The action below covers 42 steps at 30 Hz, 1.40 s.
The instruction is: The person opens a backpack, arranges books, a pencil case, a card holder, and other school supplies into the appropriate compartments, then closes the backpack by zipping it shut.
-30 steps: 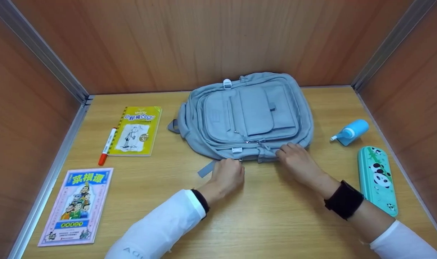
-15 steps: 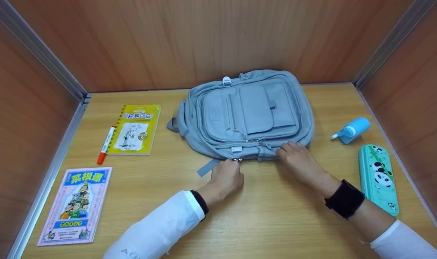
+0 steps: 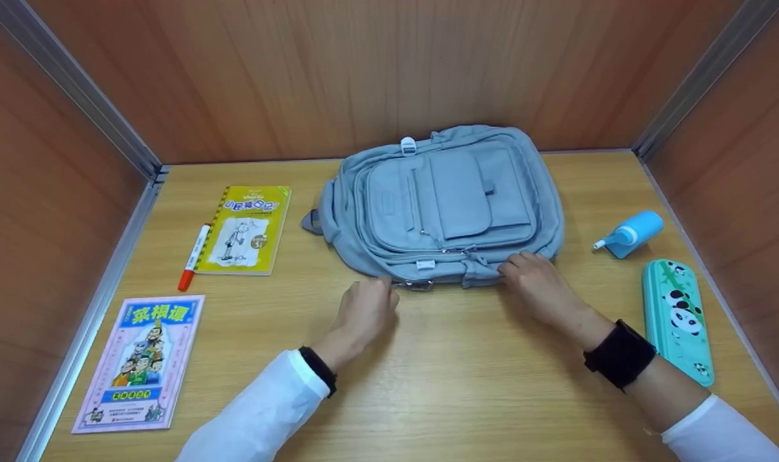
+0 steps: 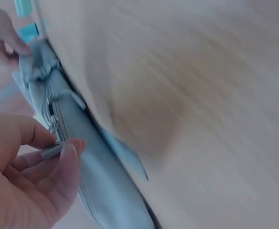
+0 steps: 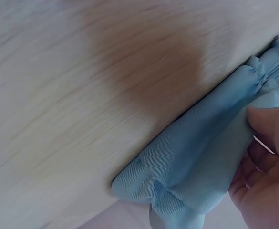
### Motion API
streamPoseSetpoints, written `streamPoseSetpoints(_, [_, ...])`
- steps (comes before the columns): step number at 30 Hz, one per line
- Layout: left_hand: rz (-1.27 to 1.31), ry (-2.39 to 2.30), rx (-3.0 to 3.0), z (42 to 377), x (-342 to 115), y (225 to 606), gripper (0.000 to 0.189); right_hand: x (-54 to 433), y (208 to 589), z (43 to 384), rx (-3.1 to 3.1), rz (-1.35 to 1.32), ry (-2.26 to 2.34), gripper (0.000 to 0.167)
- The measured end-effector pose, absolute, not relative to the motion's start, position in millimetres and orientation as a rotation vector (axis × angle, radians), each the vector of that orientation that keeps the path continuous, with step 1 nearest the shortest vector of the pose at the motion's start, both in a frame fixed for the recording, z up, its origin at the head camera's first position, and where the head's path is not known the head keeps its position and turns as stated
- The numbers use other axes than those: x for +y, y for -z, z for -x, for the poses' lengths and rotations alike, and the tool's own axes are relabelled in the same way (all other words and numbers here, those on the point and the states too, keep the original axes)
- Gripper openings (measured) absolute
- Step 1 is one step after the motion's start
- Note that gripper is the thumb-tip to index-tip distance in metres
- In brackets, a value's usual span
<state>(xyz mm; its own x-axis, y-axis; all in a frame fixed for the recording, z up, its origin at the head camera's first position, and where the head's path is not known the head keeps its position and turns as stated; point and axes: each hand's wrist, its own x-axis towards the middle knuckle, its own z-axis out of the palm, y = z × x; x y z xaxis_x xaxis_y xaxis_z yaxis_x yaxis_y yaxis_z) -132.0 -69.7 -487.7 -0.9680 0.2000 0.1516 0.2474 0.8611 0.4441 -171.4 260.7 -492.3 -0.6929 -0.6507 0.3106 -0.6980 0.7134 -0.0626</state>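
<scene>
A grey-blue backpack (image 3: 463,199) lies flat on the table, its front pockets facing up. My left hand (image 3: 366,309) is at its near side and pinches a metal zipper pull (image 4: 53,150) between thumb and fingers in the left wrist view. A second zipper slider (image 4: 53,125) sits just beyond it on the same zipper. My right hand (image 3: 538,287) grips the bag's fabric near its lower right corner. In the right wrist view the thumb presses the side pocket cloth (image 5: 201,143); the fingers behind it are partly hidden.
A yellow book (image 3: 243,231) and a red-capped marker (image 3: 195,256) lie at left, above a pink book (image 3: 139,364). To the right are a blue bottle (image 3: 634,232) and a green panda pencil case (image 3: 678,321). Wooden walls (image 3: 389,77) enclose the table.
My left hand has moved left along the bag's near edge with the zipper pull, showing more of the zipper to its right. My right hand keeps its grip in about the same place.
</scene>
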Motion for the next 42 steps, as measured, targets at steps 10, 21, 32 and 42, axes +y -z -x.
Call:
streamPoseSetpoints(10, [0.052, 0.676, -3.053, 160.9, -114.5, 471.1, 0.019, 266.3, 489.6, 174.8, -2.765, -0.998, -0.391, 0.013])
streamPoseSetpoints(21, [0.024, 0.515, -3.01, 193.0, -145.4, 472.0, 0.02, 272.1, 482.2, 178.6, -2.766, -1.027, -0.491, 0.015])
streamPoseSetpoints(32, [0.025, 0.502, -2.976, 185.8, -154.2, 475.3, 0.021, 274.7, 474.2, 184.8, -2.842, -1.034, -0.435, 0.01])
streamPoseSetpoints(42, [0.251, 0.363, -2.903, 137.1, -134.8, 481.6, 0.013, 284.4, 472.1, 190.9, -2.931, -0.916, -0.435, 0.014])
